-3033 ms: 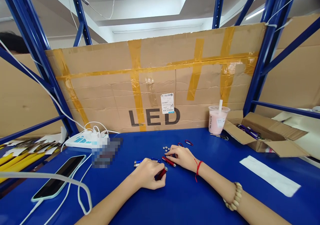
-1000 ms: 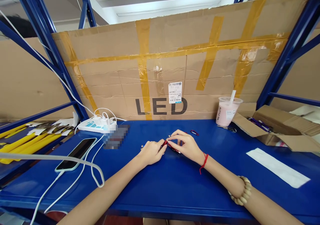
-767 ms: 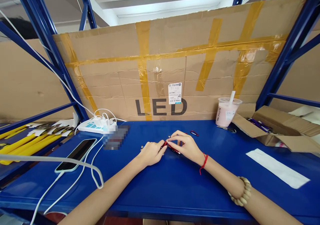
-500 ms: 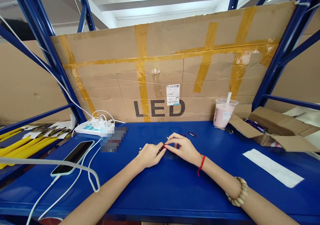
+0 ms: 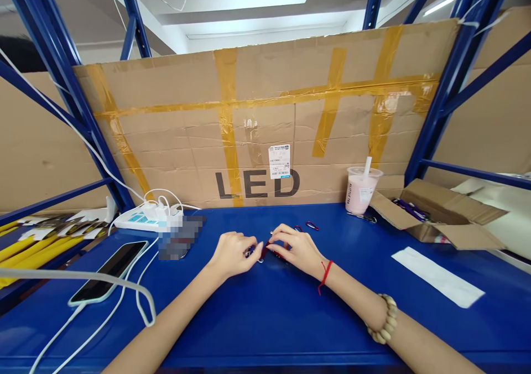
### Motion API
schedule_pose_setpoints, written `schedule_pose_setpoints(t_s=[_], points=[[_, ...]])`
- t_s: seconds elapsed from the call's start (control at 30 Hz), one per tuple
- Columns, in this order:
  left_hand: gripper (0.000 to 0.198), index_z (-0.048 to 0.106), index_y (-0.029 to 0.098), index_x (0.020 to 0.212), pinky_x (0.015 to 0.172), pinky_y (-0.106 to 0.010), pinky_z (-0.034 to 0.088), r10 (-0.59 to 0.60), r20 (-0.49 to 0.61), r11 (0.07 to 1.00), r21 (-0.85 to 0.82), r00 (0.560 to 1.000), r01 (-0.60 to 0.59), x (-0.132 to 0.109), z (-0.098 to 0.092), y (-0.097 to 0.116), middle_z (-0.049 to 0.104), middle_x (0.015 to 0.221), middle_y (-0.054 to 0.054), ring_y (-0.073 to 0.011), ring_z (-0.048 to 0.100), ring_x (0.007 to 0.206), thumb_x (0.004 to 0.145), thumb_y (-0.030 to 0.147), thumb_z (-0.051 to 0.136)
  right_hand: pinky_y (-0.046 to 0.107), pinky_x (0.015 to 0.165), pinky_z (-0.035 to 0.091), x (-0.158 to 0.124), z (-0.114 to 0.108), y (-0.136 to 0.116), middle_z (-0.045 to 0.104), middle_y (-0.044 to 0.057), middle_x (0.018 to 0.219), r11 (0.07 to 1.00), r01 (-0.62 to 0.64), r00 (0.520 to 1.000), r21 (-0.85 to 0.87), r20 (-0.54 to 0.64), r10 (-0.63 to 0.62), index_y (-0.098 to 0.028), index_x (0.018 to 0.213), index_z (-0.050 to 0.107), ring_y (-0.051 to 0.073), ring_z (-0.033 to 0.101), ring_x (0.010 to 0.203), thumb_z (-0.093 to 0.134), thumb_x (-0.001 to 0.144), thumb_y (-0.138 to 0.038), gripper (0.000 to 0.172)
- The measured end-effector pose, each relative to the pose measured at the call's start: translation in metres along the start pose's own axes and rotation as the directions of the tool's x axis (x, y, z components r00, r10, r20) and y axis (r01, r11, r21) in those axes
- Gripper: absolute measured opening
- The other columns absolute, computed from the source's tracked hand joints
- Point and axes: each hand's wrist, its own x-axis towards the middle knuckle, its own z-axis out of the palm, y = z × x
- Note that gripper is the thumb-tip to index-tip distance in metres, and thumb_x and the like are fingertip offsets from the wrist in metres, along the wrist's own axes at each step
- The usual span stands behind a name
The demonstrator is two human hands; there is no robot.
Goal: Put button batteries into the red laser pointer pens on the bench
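My left hand [image 5: 234, 256] is closed, with thumb and fingertips around a small dark blue piece [image 5: 249, 250]. My right hand [image 5: 297, 250] pinches a small dark red piece [image 5: 265, 250] between thumb and fingertips, close to the left thumb. A bit of shiny metal shows under that red piece. More dark red parts lie partly hidden under my right palm. Just beyond the right hand, a red carabiner-like clip [image 5: 312, 226] lies on the blue tabletop [image 5: 265, 318]. The exact kind of the small pieces cannot be made out.
A pink drink cup [image 5: 362, 188] stands at the back right beside an open cardboard box [image 5: 468, 235] holding purple-blue items. A white strip [image 5: 437, 277] lies in front. On the left are a phone [image 5: 108, 271], white cables and a power strip [image 5: 143, 219]. Cardboard [image 5: 186, 141] closes the back.
My hands have drawn slightly apart. The dark red piece now shows at my right fingertips, and the blue piece shows in my left hand. The whole view has shifted a little.
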Motion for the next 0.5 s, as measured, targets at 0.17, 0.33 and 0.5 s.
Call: schedule_pose_setpoints(t_s=[0.17,0.33,0.5], points=[[0.032,0.054,0.017,0.054,0.048,-0.021,0.029,0.052,-0.156,0.998,-0.021,0.986,-0.056,0.002,-0.011,-0.001,0.051,0.044,0.004,-0.0066,0.044,0.04,0.084,0.024,0.043,0.014,0.052,0.032,-0.001,0.0,0.004,0.059,-0.004,0.092,0.987,0.08,0.992,-0.136,-0.086,-0.092,-0.023,0.085,0.063,-0.001,0.05,0.059,0.044,0.087,-0.039,0.025],[0.015,0.057,0.018,0.066,0.045,-0.023,0.028,0.242,-0.308,0.964,-0.036,0.92,-0.265,0.001,-0.013,0.004,0.055,0.049,0.005,-0.0067,0.043,0.04,0.077,0.014,0.047,0.014,0.053,0.031,-0.001,-0.002,-0.001,0.059,-0.002,0.092,0.98,0.097,0.987,-0.172,-0.111,-0.117,-0.02,0.089,0.059,0.001,0.053,0.065,0.04,0.089,-0.035,0.024],[0.023,0.049,0.018,0.057,0.047,-0.027,0.035,0.254,-0.466,0.921,-0.15,0.848,-0.359,-0.002,-0.052,0.034,0.05,0.044,0.003,-0.0079,0.039,0.039,0.076,0.011,0.039,0.016,0.049,0.03,-0.001,-0.005,-0.006,0.059,-0.003,0.089,0.979,0.149,0.984,-0.137,-0.082,-0.161,-0.019,0.088,0.055,-0.001,0.049,0.056,0.038,0.09,-0.035,0.023]])
